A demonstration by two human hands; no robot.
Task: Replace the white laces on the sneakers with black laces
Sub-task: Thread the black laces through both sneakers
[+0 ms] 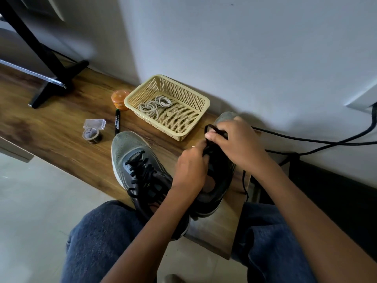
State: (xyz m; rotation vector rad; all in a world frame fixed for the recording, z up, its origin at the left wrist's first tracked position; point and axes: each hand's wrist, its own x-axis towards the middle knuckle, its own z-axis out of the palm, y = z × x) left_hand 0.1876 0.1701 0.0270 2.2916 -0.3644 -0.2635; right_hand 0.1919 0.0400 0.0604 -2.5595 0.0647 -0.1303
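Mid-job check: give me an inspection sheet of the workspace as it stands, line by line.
Surface: wooden bench, dark grain.
Job's things: left sneaker laced black; right sneaker under both hands, black lace looped above it, one end hanging off the bench edge; white laces coiled in the beige basket.
Clutter: orange jar, black marker, tape roll, clear plastic box.
Grips: left hand and right hand both pinch the lace.
Cables: black cables along the wall.
Surroundings: white wall, black stand, pale floor.

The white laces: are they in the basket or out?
In: the white laces lie coiled on the floor of the yellow basket.
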